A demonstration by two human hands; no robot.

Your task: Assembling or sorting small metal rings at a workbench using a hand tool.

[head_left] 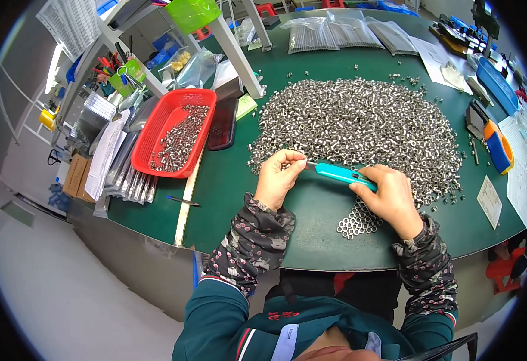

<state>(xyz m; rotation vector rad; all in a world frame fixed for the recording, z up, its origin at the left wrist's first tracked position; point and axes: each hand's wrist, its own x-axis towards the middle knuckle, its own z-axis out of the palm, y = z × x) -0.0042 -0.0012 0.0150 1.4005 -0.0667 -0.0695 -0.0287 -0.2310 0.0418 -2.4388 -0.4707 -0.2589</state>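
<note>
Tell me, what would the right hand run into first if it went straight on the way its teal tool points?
Most likely the left hand: its thumb and finger are right at the tip of the teal tool. Whether they touch it is hard to tell.

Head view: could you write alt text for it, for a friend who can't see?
A person's right hand holds a teal utility knife, its blade end at the left hand's fingertips, over a green table. Beyond lies a large heap of small metal rings, with a flat cluster of rings nearer. A red plastic basket of metal pieces stands left.
</note>
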